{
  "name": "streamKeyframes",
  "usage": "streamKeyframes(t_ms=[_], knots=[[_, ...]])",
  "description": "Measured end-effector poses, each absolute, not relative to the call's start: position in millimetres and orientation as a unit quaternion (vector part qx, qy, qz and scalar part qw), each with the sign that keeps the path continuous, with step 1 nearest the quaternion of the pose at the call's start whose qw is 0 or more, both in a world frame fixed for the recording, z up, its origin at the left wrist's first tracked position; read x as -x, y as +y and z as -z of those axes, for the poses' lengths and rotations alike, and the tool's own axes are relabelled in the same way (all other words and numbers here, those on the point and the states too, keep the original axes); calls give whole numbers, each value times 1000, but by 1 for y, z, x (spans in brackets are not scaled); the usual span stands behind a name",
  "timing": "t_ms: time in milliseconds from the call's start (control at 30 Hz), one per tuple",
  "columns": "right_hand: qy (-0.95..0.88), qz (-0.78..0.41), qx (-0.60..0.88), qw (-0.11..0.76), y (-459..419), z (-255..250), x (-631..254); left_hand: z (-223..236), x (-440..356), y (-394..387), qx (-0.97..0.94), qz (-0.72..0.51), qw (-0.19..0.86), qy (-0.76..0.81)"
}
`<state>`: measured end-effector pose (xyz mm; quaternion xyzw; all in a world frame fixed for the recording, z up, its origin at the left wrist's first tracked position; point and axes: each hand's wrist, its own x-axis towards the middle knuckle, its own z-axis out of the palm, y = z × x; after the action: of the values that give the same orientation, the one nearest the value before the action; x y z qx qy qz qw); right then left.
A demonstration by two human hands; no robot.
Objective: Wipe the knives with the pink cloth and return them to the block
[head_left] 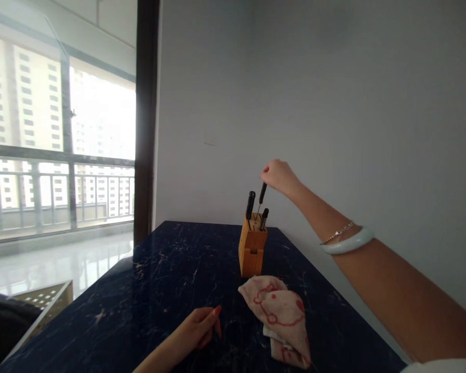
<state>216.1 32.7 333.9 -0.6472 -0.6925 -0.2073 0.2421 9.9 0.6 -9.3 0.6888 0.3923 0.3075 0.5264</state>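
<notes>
A wooden knife block (252,254) stands on the dark blue marbled table. Above it, my right hand (279,176) is closed around the top of a black-handled knife (263,192). The knife's thin blade is partly out of the block, its lower end hidden in a slot. Two more black handles rise from the block, a taller one (250,204) at the left and a shorter one (264,218) at the right. Low over the near part of the table, my left hand (202,326) is loosely curled with thumb and fingers apart, holding nothing. A pink-and-white cloth (277,305) lies crumpled to its right.
The table (171,269) reaches back to a grey wall (334,103). At the left are a dark door frame (145,114) and a large window (62,129). A perforated light-coloured crate (48,300) with something black stands by the table's left edge.
</notes>
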Motion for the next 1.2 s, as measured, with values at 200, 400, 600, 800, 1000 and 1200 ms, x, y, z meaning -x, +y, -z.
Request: streamKeyframes(t_ms=[200,400,600,800,1000,1200], knots=[[-655,237,479,534,-49,-317,-203,6,-11,-1,-687,-299,522,408],[-669,-72,454,584,-63,-179,-186,-3,-15,-10,-676,-302,536,405],[-531,-372,442,619,-38,-63,-177,-13,-26,-27,-583,-425,613,322],[-497,-463,414,606,-35,-31,-166,-16,-36,-33,-410,-503,727,224],[-636,-405,460,469,-47,-23,-161,-10,-24,-22,-292,-551,751,217],[-738,22,631,238,-47,-38,-187,-7,-12,-10,-306,-572,678,345]])
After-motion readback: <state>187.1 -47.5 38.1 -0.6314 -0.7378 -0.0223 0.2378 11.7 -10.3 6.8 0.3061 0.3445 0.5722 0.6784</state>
